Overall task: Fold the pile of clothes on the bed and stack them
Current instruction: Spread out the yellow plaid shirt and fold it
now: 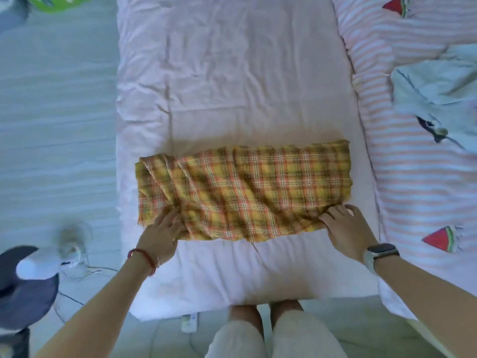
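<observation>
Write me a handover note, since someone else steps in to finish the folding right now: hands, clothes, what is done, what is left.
Left hand: fingers on the near left edge of the yellow plaid cloth, whether pinching is unclear.
Right hand: fingers curled onto its near right corner.
The cloth lies as a long, wrinkled band across the pink bed sheet.
A light blue garment lies unfolded on the striped quilt, to the right.
Done: the plaid is folded into a band.
Left: fold it smaller, fold the blue garment, stack. No stack is in view.
</observation>
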Motion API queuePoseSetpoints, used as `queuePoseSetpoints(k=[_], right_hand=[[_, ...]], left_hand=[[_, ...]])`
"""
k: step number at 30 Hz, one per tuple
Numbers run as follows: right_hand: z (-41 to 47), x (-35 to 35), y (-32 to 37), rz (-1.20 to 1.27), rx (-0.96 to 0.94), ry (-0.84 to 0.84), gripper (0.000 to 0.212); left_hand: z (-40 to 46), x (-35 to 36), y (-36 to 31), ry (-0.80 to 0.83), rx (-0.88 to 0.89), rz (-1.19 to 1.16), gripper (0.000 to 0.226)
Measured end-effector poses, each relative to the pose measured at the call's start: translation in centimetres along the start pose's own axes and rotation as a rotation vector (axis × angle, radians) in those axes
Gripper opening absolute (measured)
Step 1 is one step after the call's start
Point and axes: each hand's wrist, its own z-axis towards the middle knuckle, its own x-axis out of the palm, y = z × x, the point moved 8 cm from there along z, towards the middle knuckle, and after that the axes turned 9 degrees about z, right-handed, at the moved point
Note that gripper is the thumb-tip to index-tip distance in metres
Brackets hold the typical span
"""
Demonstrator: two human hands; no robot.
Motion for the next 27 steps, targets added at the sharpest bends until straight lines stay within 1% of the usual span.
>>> queuePoseSetpoints(k=[1,2,3,4,5,7,9,11,13,14,17,19,20,22,24,25,27], right_hand=[[-0.4,0.4,0.5,-0.007,0.028,-0.007,0.027],[-0.5,0.6,1.3,0.016,0.027,-0.052,0.023],[-0.4,0.2,2.3,0.073,0.035,-0.113,0.023],[0.2,-0.6,3.4,0.128,0.026,-0.176,0.029],[1.1,-1.6,4.5,0.165,0.021,-0.235,0.034],[3.1,-2.9,6.7,0.202,0.018,-0.283,0.038],[5.9,-3.1,8.4,0.19,0.057,-0.232,0.043],[8.9,-2.8,9.9,0.164,0.09,-0.088,0.05],[11.4,-1.6,11.1,0.138,0.096,0.051,0.053],[12.4,-0.9,11.3,0.141,0.106,0.075,0.052],[15.1,1.3,10.5,0.213,0.216,0.147,0.052],[16.4,2.5,9.6,0.243,0.277,0.178,0.053],[17.0,2.9,9.1,0.246,0.305,0.19,0.053],[17.8,3.8,8.5,0.236,0.344,0.214,0.054],[18.1,4.2,8.4,0.229,0.359,0.219,0.054],[18.1,4.3,8.4,0.237,0.364,0.219,0.053],[18.1,4.0,8.5,0.271,0.379,0.212,0.052]], left_hand=[[-0.5,0.8,0.2,0.043,-0.073,-0.081,0.035],[-0.9,1.0,0.5,0.042,-0.172,-0.191,0.028],[-1.1,0.4,1.3,-0.051,-0.303,-0.318,0.023],[-1.3,-0.3,2.1,-0.151,-0.432,-0.432,0.021],[-1.4,-1.3,2.7,-0.249,-0.544,-0.522,0.024],[-1.0,-2.5,3.8,-0.343,-0.719,-0.604,0.039],[-0.1,-3.2,5.0,-0.389,-0.865,-0.686,0.051],[1.2,-3.1,6.3,-0.366,-0.974,-0.797,0.05],[2.7,-2.7,7.2,-0.285,-1.0,-0.784,0.037],[3.2,-2.8,7.6,-0.29,-0.996,-0.758,0.032],[4.3,-3.8,8.7,-0.458,-0.954,-0.793,0.026],[4.9,-4.2,9.6,-0.547,-0.919,-0.788,0.027],[4.9,-4.1,10.4,-0.567,-0.939,-0.79,0.028],[4.4,-3.1,12.3,-0.578,-1.056,-0.823,0.028],[3.3,-1.7,14.3,-0.557,-1.179,-0.848,0.028],[2.9,-1.1,15.0,-0.549,-1.175,-0.884,0.028],[2.1,0.0,14.6,-0.52,-1.087,-1.041,0.025]])
